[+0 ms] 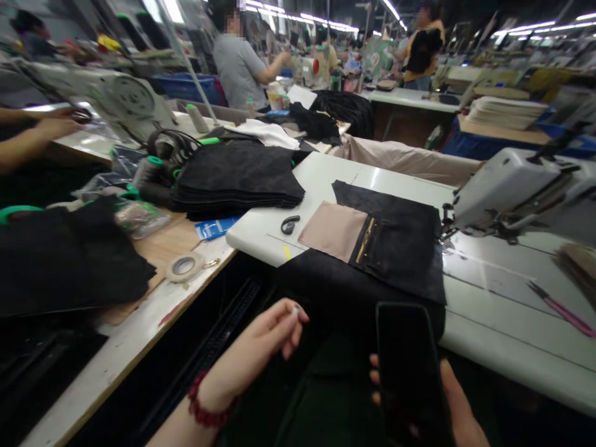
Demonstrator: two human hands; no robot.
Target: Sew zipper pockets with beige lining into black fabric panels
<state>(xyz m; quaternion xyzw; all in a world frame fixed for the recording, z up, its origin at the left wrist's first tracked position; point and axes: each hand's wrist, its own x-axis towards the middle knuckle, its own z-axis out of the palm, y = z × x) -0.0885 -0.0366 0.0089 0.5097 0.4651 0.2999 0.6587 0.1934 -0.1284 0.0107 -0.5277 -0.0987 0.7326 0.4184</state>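
Observation:
My right hand (459, 400) is wrapped around a black smartphone (407, 366), whose screen looks dark. In the middle, my left hand (277, 326) hangs over my lap with its fingers curled and the thumb against the forefinger. A tiny pale spot shows at those fingertips, too small to name. Beyond both hands, a black fabric piece (405, 242) with a gold zipper (365, 239) and a beige pocket lining (333, 230) lies on the sewing table (261, 230), partly draping over its front edge. A black ear-hook earphone (289, 225) rests left of the lining.
A sewing machine head (507, 192) stands at right, with pink-handled snips (561, 307) nearby. Stacked black panels (237, 177), a tape roll (182, 267) and thread cones (153, 177) sit at left. A co-worker's arm (37, 136) reaches in from the far left.

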